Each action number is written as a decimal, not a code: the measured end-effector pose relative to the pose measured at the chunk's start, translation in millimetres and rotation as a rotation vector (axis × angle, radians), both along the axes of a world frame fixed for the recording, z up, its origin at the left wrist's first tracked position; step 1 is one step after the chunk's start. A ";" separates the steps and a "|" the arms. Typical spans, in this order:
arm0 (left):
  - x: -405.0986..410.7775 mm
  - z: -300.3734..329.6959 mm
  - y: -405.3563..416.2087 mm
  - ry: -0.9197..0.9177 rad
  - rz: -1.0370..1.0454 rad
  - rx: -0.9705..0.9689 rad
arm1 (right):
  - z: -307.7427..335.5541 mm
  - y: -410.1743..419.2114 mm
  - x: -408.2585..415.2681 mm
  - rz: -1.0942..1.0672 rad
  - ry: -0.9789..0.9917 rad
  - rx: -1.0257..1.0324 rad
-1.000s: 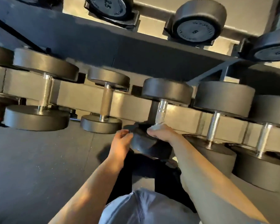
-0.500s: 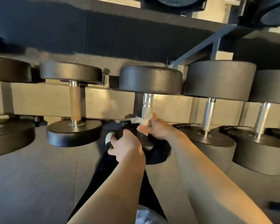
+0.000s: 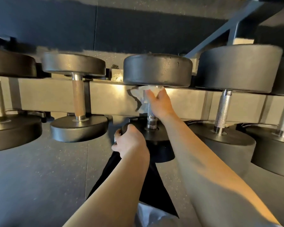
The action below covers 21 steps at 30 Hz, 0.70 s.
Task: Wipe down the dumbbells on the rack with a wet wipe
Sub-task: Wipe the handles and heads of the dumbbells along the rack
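Head camera looked down at a row of dumbbells on a low rack [image 3: 105, 102], and your right hand [image 3: 161, 104] pinched a crumpled white wet wipe [image 3: 144, 94] against the top of the steel handle [image 3: 152, 118] of the middle dumbbell [image 3: 157, 71], just under its far head. Your left hand [image 3: 129, 143] curled its fingers over the rim of that dumbbell's near head [image 3: 154, 135], gripping it. Neighbouring dumbbells sat close on both sides, a smaller one [image 3: 75, 99] to the left and a larger one [image 3: 236, 68] to the right, above the dark speckled floor [image 3: 39, 177].
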<state>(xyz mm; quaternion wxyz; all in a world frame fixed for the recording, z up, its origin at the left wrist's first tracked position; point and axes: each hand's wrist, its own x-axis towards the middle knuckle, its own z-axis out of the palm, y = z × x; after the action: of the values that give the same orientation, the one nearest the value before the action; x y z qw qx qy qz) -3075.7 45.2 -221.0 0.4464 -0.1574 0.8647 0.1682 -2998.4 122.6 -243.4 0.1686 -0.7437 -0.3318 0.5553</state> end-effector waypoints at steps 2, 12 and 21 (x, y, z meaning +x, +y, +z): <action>0.1 0.2 1.2 0.010 0.003 0.002 | 5.7 -12.8 5.0 0.140 0.015 -0.088; 0.3 -1.3 0.9 0.017 -0.006 0.001 | 10.7 -3.0 7.0 0.170 0.051 -0.145; 0.0 -0.4 1.1 0.008 0.005 0.001 | 14.4 -0.3 1.4 0.222 -0.159 -0.003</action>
<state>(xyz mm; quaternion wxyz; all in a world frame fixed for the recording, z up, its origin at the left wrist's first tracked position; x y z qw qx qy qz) -3075.8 46.3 -221.4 0.4427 -0.1589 0.8659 0.1704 -2997.0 122.3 -229.0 0.0780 -0.7444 -0.4236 0.5103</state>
